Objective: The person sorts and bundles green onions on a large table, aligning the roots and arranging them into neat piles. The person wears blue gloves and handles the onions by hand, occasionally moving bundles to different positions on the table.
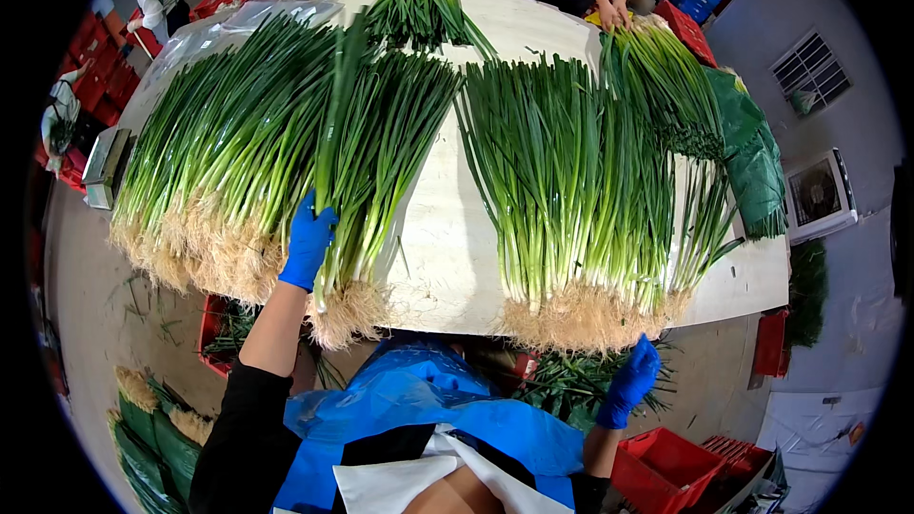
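My left hand (310, 239), in a blue glove, is closed around a long green allium stalk (332, 150), like young leek or green garlic. Its leaves point away from me, over the left pile (221, 135), where whitish root tufts hang past the near table edge. To the right lies another wide pile (564, 178) of the same stalks, roots toward me. Just off that pile's roots is my right hand (632, 382), also blue-gloved and raised beside the table edge. Its fingers point up, and no object shows in it; how far they are closed is unclear.
A pale tabletop (446, 228) shows between the piles. At the far right, a co-worker's hands (615, 14) touch a bundle (668, 86). A smaller bundle (421, 7) lies at the back. Wrapped bundles (153, 435) and a red crate (664, 467) are on the floor.
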### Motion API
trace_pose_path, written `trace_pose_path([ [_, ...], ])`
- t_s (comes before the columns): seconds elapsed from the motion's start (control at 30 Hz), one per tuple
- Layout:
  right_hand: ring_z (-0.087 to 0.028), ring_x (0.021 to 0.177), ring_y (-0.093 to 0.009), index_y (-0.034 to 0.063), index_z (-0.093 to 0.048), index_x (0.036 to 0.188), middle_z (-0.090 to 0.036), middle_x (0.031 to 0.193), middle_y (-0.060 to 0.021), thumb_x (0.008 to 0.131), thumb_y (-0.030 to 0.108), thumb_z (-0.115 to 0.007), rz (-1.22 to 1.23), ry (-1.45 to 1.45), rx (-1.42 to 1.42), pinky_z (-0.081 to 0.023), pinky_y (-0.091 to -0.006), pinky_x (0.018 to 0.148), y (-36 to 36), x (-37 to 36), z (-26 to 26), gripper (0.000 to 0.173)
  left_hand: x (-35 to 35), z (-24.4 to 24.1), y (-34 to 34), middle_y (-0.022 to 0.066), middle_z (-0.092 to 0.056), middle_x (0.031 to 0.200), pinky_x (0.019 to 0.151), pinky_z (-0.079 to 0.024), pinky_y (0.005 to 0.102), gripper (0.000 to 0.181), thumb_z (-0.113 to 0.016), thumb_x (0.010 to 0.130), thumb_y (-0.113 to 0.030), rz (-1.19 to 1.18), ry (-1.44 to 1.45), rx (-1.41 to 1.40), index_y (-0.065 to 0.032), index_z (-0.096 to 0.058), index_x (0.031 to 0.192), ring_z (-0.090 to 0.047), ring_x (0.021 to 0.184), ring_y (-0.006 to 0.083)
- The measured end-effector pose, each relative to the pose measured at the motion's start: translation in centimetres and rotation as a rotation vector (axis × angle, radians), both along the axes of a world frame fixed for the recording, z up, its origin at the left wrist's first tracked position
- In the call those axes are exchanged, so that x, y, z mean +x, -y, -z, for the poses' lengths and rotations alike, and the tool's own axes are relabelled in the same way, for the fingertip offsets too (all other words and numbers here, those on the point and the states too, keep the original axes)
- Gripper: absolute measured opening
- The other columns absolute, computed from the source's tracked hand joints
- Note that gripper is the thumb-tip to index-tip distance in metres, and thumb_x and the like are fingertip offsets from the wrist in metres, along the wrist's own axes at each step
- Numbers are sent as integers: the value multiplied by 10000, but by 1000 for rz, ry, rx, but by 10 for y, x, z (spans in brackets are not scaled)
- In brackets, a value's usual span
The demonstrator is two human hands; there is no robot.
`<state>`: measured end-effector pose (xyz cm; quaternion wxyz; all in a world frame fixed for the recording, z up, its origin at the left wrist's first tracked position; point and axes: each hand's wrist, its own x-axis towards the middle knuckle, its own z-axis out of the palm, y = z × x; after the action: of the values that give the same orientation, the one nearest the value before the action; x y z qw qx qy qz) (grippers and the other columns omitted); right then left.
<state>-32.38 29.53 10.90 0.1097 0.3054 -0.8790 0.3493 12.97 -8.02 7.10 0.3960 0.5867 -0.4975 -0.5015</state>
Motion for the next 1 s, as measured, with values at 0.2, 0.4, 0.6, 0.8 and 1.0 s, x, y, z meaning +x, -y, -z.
trace_pose_path([
  [0.2,-575,1009,-174,17,-587,1129,-605,1144,-107,943,154,-479,-706,1133,-779,-448,-291,899,148,71,18,255,26,48,20,243,-491,1257,881,-450,361,759,-652,840,-276,-27,412,-163,32,-255,1408,-538,1086,316],
  [0.4,-605,872,-156,102,-585,1201,-616,1049,-90,888,115,-599,-1038,644,-71,-500,-291,755,342,214,-20,314,28,38,7,290,-354,1390,1054,-321,393,994,-727,755,-430,-51,537,-29,62,-176,1421,-375,1286,384],
  [0.6,-625,867,-214,60,-560,1194,-639,999,-133,881,142,-568,-1031,495,-63,-484,-309,755,522,263,21,324,24,61,12,286,-370,1373,1036,-343,376,965,-757,747,-332,-29,203,22,61,-187,1420,-413,1256,360],
  [0.8,-633,829,-301,52,-530,1223,-649,939,-154,855,102,-532,-837,376,-47,-499,-372,728,620,290,52,372,30,69,13,264,-334,1404,1026,-361,355,965,-774,744,-258,-63,112,3,67,-167,1420,-422,1254,311],
  [1.0,-635,809,-281,10,-497,1240,-658,867,-158,826,115,-561,-649,478,19,-498,-374,720,658,268,71,433,28,56,16,246,-337,1404,1008,-383,348,957,-775,748,-233,-70,98,42,45,-163,1430,-439,1240,295],
])
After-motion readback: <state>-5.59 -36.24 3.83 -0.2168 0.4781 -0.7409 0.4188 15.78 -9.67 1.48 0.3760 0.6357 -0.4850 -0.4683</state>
